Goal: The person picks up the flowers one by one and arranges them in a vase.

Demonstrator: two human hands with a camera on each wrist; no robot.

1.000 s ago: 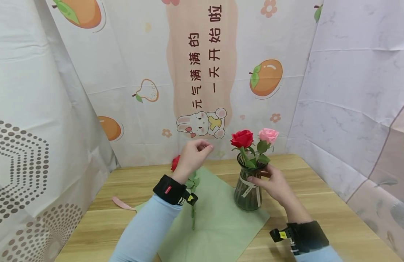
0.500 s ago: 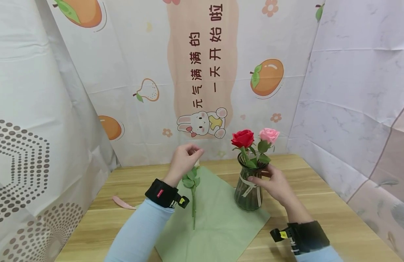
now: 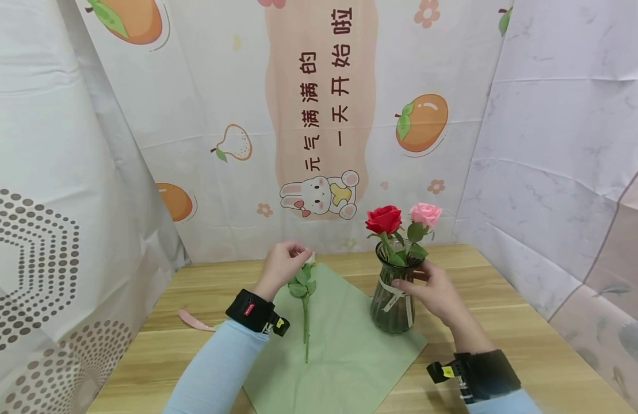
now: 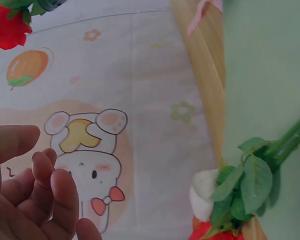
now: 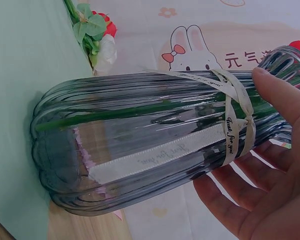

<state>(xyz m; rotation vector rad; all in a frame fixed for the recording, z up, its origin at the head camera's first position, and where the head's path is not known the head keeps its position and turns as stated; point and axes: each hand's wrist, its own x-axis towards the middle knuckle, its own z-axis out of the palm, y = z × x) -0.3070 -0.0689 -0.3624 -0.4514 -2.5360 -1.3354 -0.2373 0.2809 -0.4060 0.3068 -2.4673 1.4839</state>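
My right hand (image 3: pixel 435 290) grips the ribbed, smoky glass vase (image 3: pixel 388 322) near its neck, thumb on one side and fingers on the other. A printed ribbon (image 5: pixel 235 120) is tied round the vase. In it stand a red rose (image 3: pixel 383 219) and a pink rose (image 3: pixel 425 214). My left hand (image 3: pixel 285 265) hovers with loosely bent fingers and holds nothing. It is close to a white rose (image 4: pixel 204 192) and another red rose (image 4: pixel 217 233), which lie with leafy stems (image 3: pixel 305 322). In the head view, the hand hides that red bloom.
Green wrapping paper (image 3: pixel 344 356) lies under the vase and the loose roses on the wooden table (image 3: pixel 168 345). At the left, a pink ribbon (image 3: pixel 193 321) pokes out from the paper. Printed curtains (image 3: pixel 220 195) close off the back and sides.
My left hand has moved left and down towards the lying roses, and it covers the red bloom that was visible earlier. My right hand and the vase have stayed in place.
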